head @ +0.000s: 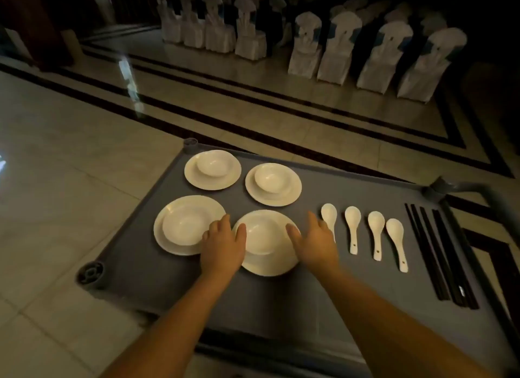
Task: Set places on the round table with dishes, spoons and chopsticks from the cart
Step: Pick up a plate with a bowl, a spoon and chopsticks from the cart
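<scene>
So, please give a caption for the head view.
Both hands reach for a plate with bowl on the cart.

A grey cart top (168,276) fills the lower middle of the frame. Four cream-white plates (194,178), each bearing a cream-white bowl (213,163), are seen at centre. Four white spoons (352,225) are seen to the right, each marked with a small dark dot near the handle end. Black chopsticks (439,254) are shown at the far right. The glossy beige tiled floor (56,152) is crossed by dark border stripes. White-covered chairs (337,48) with blue sashes are seen along the top.
</scene>
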